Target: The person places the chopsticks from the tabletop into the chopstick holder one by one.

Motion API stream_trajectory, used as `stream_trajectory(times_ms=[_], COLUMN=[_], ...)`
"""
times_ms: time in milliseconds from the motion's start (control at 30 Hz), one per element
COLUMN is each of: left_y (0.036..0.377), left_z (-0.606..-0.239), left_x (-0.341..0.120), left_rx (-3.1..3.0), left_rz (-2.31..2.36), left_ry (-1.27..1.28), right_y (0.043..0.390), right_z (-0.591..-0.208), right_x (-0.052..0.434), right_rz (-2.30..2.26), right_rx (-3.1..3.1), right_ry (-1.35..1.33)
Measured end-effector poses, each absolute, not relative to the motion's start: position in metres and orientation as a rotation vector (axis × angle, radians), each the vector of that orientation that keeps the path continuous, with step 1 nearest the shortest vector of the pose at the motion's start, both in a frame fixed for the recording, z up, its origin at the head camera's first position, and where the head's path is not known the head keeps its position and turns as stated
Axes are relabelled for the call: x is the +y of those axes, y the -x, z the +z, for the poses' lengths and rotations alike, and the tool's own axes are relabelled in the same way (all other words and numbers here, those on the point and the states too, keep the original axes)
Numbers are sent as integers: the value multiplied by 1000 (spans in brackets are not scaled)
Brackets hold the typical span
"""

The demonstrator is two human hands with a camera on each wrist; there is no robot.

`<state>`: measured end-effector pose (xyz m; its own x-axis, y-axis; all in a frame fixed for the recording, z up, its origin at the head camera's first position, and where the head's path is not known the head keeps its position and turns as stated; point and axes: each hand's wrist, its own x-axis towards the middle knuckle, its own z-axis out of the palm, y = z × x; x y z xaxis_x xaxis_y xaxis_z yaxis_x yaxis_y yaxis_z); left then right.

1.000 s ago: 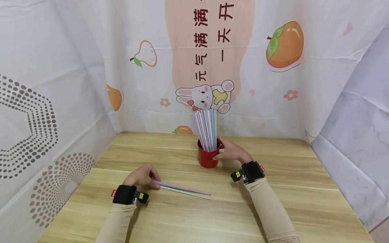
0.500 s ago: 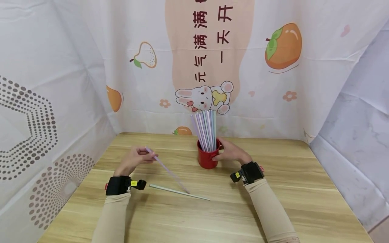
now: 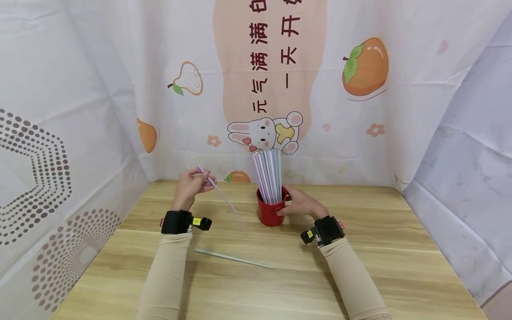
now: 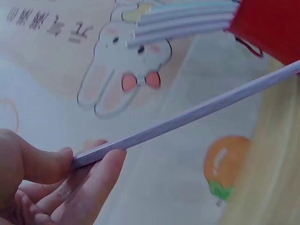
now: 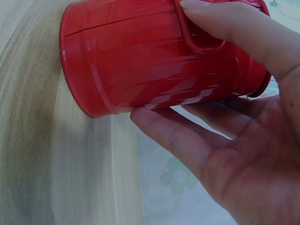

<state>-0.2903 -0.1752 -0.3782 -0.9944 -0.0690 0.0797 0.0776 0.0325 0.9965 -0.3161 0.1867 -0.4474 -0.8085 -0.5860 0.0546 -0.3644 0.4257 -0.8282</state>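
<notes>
Lilac straw lifted, red cup steadied.
Backdrop (image 3: 360,133) reads 元气满满 and 一天开. Left hand (image 3: 191,186) pinches a thin lilac straw (image 3: 218,190) near its top, tilted above the table (image 3: 360,266), left of the cup (image 3: 269,214). Right hand (image 3: 298,204) wraps the glossy cup's side; pale straw (image 3: 234,258) lies flat.

A glossy red mug (image 3: 271,212) holds pastel straws (image 3: 266,174) in lilac, pale blue and mint, the lifted straw (image 3: 216,189) is lilac, the lying straw (image 3: 234,258) looks pale grey-green, the worktop (image 3: 380,249) is light wood-grain, and the white backdrop (image 3: 360,111) carries orange fruit, a rabbit and brown dots.
</notes>
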Motion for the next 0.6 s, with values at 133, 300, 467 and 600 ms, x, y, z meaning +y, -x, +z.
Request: stream_trajectory(times_ms=[133,300,467,600], left_y=[302,313,321,325], left_z=[-357,-334,-316,-311], left_x=[-152,-125,-106,-94], left_rx=[-2200,-2210,-2178,-2153], left_rz=[-2068,-2039,-2005,-1962], left_ry=[85,143,179,169], right_y=[315,315,315,316], right_z=[-447,-449,-450,-449], right_x=[185,185,185,186], right_rz=[-1337,-1342,-1351,-1344], right_rx=[2438,2428,2431,2445], right_ry=[830,839,838,834])
